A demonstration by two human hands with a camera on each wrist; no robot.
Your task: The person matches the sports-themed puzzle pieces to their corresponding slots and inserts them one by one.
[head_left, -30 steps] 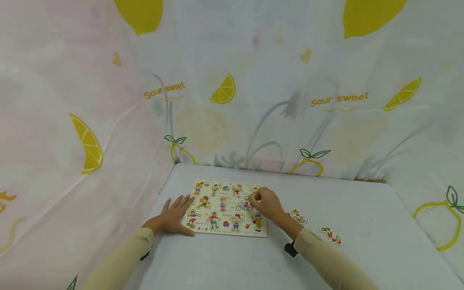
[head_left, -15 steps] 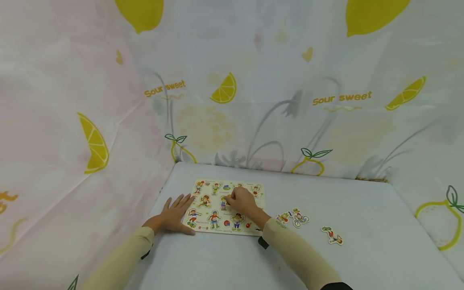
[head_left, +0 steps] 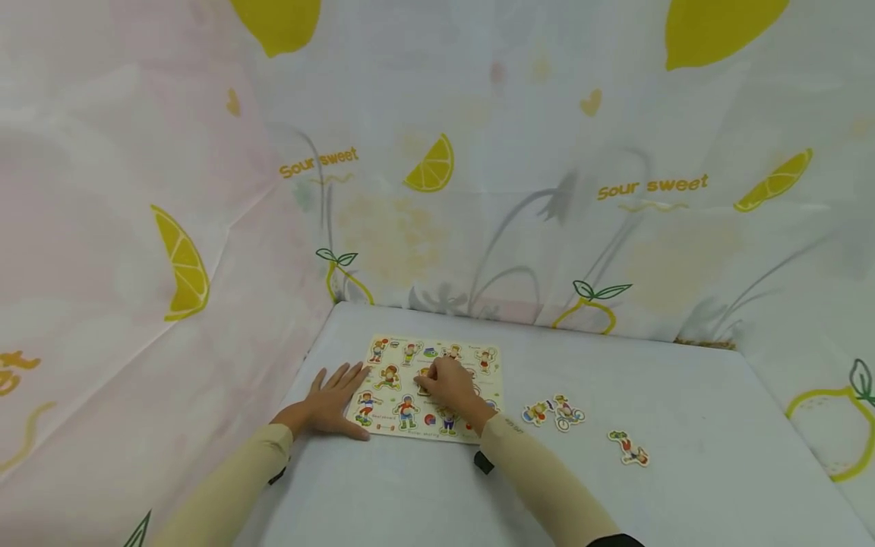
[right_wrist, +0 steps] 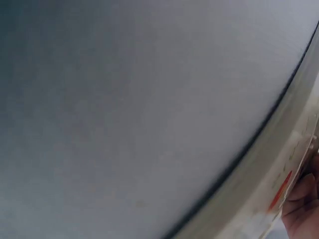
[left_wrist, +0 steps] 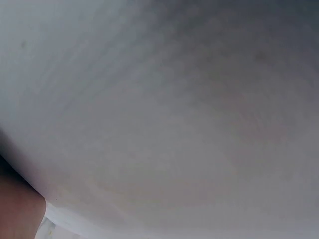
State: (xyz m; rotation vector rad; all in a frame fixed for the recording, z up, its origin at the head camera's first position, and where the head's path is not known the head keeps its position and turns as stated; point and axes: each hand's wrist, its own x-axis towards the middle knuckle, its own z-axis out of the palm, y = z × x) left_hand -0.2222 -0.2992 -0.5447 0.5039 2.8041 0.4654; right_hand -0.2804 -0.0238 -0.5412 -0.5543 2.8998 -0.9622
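Observation:
A cream puzzle board (head_left: 403, 390) with small sports figures lies flat on the white table. My left hand (head_left: 331, 403) is spread at its left edge, fingertips on the rim and thumb by the near corner. Over the board's middle, my right hand (head_left: 451, 384) has its fingers curled, thumb and index pinching at a puzzle piece (head_left: 421, 374) in the central figure's spot. The hand covers much of that piece and the figures to its right. In the right wrist view, curled fingers (right_wrist: 303, 199) show beside the board's edge (right_wrist: 259, 194).
Right of the board lie a cyclist piece (head_left: 567, 412) and another figure piece (head_left: 536, 412), side by side. A skateboarder piece (head_left: 629, 448) lies farther right. A lemon-print cloth wall (head_left: 506, 251) rises behind the table (head_left: 711, 425).
My right hand has moved left from the board's right side to its middle. The figure piece beside the cyclist piece has come out from behind my forearm. My left hand stays put.

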